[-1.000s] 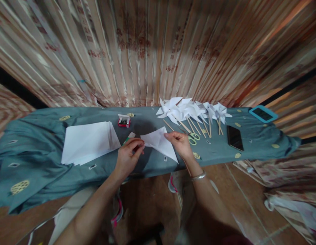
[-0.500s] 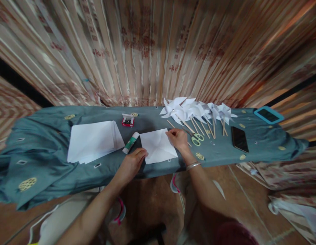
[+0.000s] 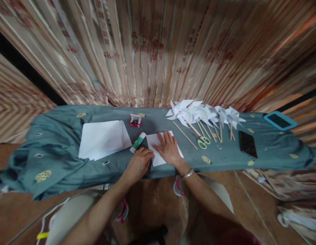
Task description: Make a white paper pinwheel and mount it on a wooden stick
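Observation:
A square white sheet of paper (image 3: 157, 159) lies on the cloth-covered table in front of me. My right hand (image 3: 169, 148) presses flat on it with the fingers spread. At its left edge, my left hand (image 3: 140, 160) has its fingers closed on the paper's margin; the fingertips are partly hidden. Just beyond my left hand rests a glue stick (image 3: 138, 142) with a green label, on its side. To the right of the sheet are a thin wooden stick (image 3: 185, 135) and scissors (image 3: 202, 141) with pale green handles.
A stack of white paper (image 3: 101, 139) lies on the left. A small red open box (image 3: 135, 120) of tiny metal pieces stands behind the glue stick. Several paper pinwheels (image 3: 182, 111) on sticks lie at the back right, near a dark phone (image 3: 248, 144) and a blue-framed device (image 3: 280, 120).
My right hand has let go of the sheet's right edge and moved left to lie flat on it. My left hand stays at the left edge. The whole view has shifted slightly.

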`<state>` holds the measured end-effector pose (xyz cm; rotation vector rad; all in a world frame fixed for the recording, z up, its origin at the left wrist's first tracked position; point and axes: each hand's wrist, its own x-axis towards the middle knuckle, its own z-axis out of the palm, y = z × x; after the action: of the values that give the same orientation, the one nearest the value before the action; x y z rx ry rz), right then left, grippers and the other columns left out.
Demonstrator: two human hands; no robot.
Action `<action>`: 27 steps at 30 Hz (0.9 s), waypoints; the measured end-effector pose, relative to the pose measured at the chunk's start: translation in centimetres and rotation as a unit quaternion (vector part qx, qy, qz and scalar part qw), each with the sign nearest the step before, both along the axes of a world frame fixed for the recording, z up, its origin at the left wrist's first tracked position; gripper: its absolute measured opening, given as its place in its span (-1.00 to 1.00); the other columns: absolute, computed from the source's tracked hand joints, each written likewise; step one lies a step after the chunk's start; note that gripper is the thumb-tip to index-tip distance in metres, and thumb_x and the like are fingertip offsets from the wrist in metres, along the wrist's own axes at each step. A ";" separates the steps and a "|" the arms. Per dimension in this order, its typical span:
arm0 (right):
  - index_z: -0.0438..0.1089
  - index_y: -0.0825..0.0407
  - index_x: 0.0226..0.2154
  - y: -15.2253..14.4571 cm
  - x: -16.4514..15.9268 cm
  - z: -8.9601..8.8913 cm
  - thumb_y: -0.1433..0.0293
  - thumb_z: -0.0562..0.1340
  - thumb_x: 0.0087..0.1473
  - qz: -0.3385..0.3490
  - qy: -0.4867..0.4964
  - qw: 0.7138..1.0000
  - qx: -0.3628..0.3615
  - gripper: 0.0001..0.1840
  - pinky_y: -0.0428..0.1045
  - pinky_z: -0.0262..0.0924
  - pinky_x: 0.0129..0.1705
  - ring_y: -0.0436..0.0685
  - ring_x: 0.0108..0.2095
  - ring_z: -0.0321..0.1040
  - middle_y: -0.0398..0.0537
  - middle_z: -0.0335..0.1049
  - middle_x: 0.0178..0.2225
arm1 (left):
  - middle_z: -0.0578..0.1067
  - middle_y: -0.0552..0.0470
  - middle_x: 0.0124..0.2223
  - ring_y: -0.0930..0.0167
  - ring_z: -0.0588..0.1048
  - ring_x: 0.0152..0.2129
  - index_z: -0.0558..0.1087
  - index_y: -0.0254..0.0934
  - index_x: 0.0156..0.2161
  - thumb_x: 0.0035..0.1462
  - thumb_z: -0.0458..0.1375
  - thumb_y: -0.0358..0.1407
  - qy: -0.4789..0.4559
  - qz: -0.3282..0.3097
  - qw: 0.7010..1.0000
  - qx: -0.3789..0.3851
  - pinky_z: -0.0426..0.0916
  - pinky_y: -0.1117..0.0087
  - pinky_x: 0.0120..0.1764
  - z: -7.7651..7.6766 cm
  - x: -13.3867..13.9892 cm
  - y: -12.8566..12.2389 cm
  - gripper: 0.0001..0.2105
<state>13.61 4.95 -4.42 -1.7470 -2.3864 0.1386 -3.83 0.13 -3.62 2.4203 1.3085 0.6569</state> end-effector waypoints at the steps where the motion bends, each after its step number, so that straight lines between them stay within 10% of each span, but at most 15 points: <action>1: 0.08 0.13 0.32 0.0 0.1 -0.1 0.05 0.05 0.27 -0.002 0.002 1.000 -0.006 -0.28 0.34 -0.15 0.29 0.44 0.38 -0.16 0.35 -0.06 0.36 | 0.57 -0.09 -0.12 0.26 0.45 -0.20 0.53 -0.27 -0.20 0.16 0.01 -0.55 0.001 0.002 1.000 0.001 0.42 0.17 -0.06 0.0 0.1 -0.1 -0.73; 21: 0.21 0.20 0.23 2.9 -2.4 1.5 0.24 0.08 0.28 0.009 0.089 0.993 0.071 -0.44 0.21 -0.06 0.29 0.32 0.33 -0.03 0.30 0.10 0.30 | 0.47 -0.18 0.11 0.15 0.40 0.11 0.52 -0.27 -0.04 0.23 0.04 -0.38 -0.040 0.047 0.997 0.046 0.35 -0.02 0.14 -1.9 -0.5 0.7 -0.73; 27: 0.29 0.17 0.19 3.6 4.0 4.5 0.40 -0.01 0.29 -0.087 0.071 0.991 0.076 -0.52 0.08 0.08 0.23 0.24 0.22 0.20 0.23 0.31 0.19 | 0.32 -0.24 0.26 0.16 0.36 0.18 0.49 -0.31 0.02 0.28 0.00 -0.24 -0.087 0.068 0.994 0.008 0.28 0.02 0.20 -2.4 0.0 1.1 -0.67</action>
<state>17.63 8.56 0.05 -1.7992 -2.0766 0.0534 -3.82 1.27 -6.05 2.2435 1.4073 0.8947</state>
